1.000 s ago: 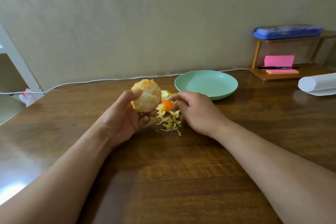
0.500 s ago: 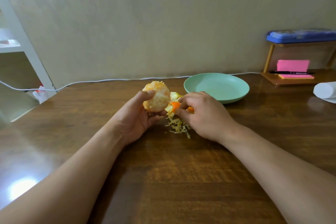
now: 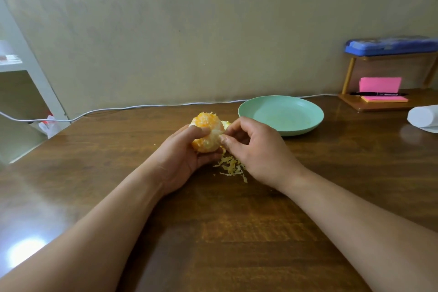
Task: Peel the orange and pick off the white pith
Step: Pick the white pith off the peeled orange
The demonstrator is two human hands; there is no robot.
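Head view, left hand (image 3: 182,156) curled around 1 peeled orange (image 3: 206,129) over the wooden table (image 3: 237,232), right hand (image 3: 256,149) pinching white pith (image 3: 216,134) on the fruit's right side, heap of pith shreds (image 3: 231,166) on the table beneath the right hand, mint-green plate (image 3: 308,125) behind.

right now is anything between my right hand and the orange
Nothing visible. The right hand pinches at the side of the peeled orange, held by the left hand; pith scraps lie on the table below, not between.
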